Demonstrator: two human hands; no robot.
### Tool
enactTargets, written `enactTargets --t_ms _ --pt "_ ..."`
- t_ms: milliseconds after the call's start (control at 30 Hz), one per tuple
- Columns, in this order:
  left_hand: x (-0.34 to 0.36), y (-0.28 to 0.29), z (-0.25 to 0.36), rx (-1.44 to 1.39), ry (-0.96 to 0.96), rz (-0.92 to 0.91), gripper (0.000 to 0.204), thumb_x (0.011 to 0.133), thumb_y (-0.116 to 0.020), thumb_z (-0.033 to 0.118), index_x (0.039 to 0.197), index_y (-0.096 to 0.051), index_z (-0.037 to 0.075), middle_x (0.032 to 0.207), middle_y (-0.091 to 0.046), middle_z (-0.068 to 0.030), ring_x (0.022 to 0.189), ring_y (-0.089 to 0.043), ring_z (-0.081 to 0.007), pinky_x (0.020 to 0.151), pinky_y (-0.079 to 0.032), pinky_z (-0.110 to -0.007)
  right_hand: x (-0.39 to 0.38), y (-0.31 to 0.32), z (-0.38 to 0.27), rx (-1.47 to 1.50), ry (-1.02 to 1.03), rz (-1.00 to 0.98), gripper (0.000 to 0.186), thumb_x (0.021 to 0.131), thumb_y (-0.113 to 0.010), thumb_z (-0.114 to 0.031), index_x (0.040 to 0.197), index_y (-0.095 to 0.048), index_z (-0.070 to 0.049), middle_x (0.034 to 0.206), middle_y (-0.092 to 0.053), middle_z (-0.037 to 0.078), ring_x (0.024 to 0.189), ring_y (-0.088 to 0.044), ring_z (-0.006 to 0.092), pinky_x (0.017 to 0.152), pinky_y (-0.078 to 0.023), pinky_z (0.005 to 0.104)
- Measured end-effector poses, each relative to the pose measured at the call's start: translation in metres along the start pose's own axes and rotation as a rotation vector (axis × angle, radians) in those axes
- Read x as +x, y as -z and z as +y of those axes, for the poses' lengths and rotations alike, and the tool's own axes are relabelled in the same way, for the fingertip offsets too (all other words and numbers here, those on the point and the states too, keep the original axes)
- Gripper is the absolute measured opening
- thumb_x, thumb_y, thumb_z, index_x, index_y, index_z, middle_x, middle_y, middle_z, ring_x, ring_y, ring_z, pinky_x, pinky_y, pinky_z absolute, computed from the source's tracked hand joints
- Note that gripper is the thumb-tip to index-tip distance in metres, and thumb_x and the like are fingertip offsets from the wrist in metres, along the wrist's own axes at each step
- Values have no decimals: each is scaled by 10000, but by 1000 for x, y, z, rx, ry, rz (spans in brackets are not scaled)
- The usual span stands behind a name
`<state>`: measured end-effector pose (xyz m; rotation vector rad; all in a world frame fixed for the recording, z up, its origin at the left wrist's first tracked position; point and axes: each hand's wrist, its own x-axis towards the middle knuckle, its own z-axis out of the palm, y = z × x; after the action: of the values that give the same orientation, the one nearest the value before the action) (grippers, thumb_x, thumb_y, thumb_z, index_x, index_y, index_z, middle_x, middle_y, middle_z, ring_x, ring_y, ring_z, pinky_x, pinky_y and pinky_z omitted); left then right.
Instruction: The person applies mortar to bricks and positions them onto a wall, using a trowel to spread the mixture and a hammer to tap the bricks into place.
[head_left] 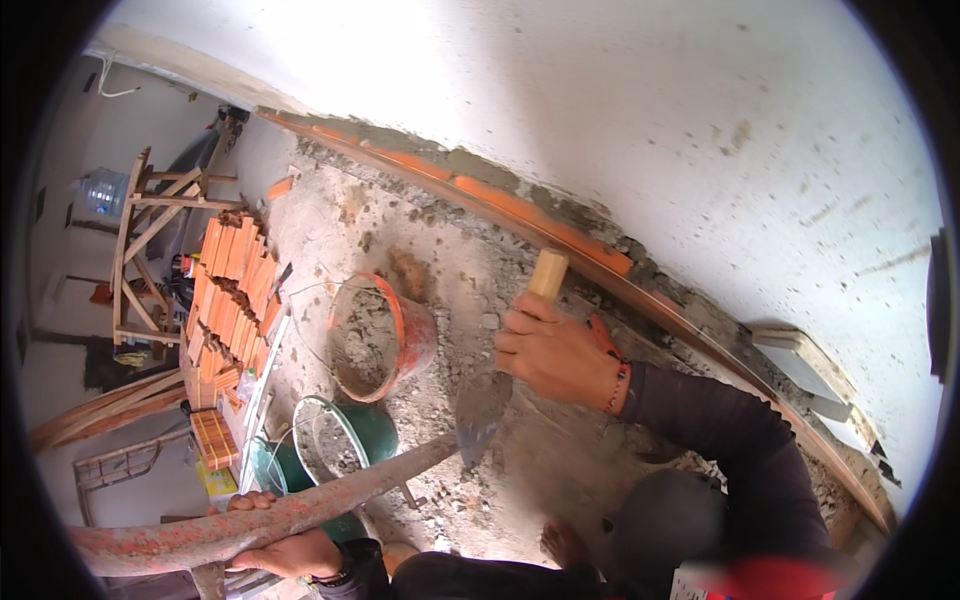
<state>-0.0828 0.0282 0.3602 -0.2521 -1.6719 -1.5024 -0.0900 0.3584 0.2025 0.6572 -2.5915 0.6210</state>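
My right hand (560, 350) is closed around a trowel. Its pale wooden handle end (548, 274) sticks out beyond my fist toward the wall, and its grey blade (484, 408) points back toward me, tip down. At the lower left, my left hand (290, 553) grips a long, pale, mortar-stained piece (330, 508) with reddish patches, fingers over its far side and thumb beneath. I cannot tell whether it is a pole or a board seen edge-on. Its far end comes close to the blade tip. Short stubs show along its underside.
An orange bucket (418, 335) holding grey mortar and a green bucket (380, 432) stand left of the trowel. Stacked orange bricks (235, 250) and a wooden trestle (128, 240) lie farther left. A long reddish-brown strip (640, 297) runs along the white wall (690, 150). Rubble covers the floor.
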Motion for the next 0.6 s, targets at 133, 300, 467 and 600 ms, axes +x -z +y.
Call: enactTargets --t_ms 133,300,467,600 --pt "3 2 3 -16 -6 -38 803 954 -336 695 1382 -332 15 951 -487 -105 819 -468 -196 739 -424 -327 4 1 7 27 -25 36 74 745 -588 -123 792 -644 -136 802 -533 -16 930 -520 170 1016 -359 333" --pt "2 2 1 -58 14 -17 808 945 -364 699 1378 -330 18 946 -478 -106 810 -461 -189 726 -426 -323 0 -5 -7 83 -173 -64 100 778 -603 -158 837 -658 -100 832 -609 37 898 -586 213 993 -385 376" --pt "1 1 6 -37 -15 -30 810 931 -389 706 1357 -339 19 954 -476 -108 821 -466 -188 726 -430 -319 -28 -28 -11 392 -560 -158 220 907 -591 -232 962 -609 -20 895 -653 181 853 -640 360 840 -470 470" --pt "1 -1 3 -10 -27 -21 841 914 -393 725 1348 -344 6 961 -490 -117 802 -478 -188 729 -438 -323 -10 -41 13 449 -715 -86 306 946 -571 -257 1036 -585 36 873 -640 260 860 -628 445 735 -488 503"
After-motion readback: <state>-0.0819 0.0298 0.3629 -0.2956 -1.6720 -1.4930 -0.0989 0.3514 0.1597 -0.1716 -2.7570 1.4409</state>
